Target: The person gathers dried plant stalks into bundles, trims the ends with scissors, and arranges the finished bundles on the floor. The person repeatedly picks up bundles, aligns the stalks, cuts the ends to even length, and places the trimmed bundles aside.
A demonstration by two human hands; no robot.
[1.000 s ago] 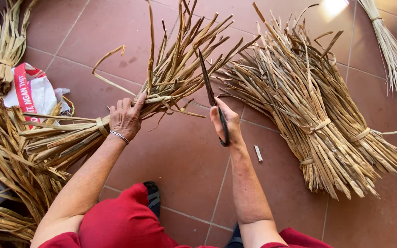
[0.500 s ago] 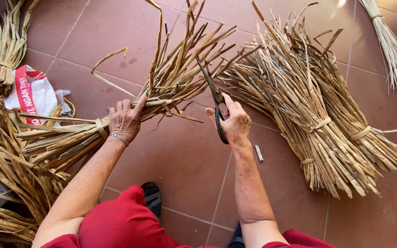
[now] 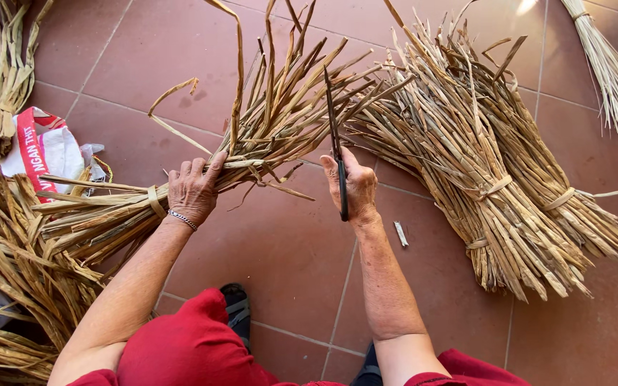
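1. At the left edge of the frame a heap of dried leaf strips (image 3: 8,286) runs out of view, and it half buries a red-and-white printed sack (image 3: 41,150), so neither shows whole.
2. Left of centre, the left hand (image 3: 194,189) is closed around the tied bundle of dried leaves (image 3: 180,193). It grips just beyond the bundle's binding band, which looks meant to keep the strips steady while their loose tips fan toward the top of the frame. The palm is hidden beneath the back of the hand.
3. At centre, the right hand (image 3: 352,187) is wrapped round the handles of dark scissors (image 3: 336,143). The blades point up the frame into the fanned tips. Seen edge-on, the blades look nearly together; I cannot tell whether a strip lies between them.
4. At the lower centre, red clothing (image 3: 194,350) and a dark shoe (image 3: 236,314) cover part of the tiled floor (image 3: 287,257).
5. Right of centre, more tied bundles (image 3: 509,193) lie flat, apart from both hands, with a small pale offcut (image 3: 400,234) beside them.
6. At the upper right, a paler sheaf (image 3: 613,71) is cut off by the frame.
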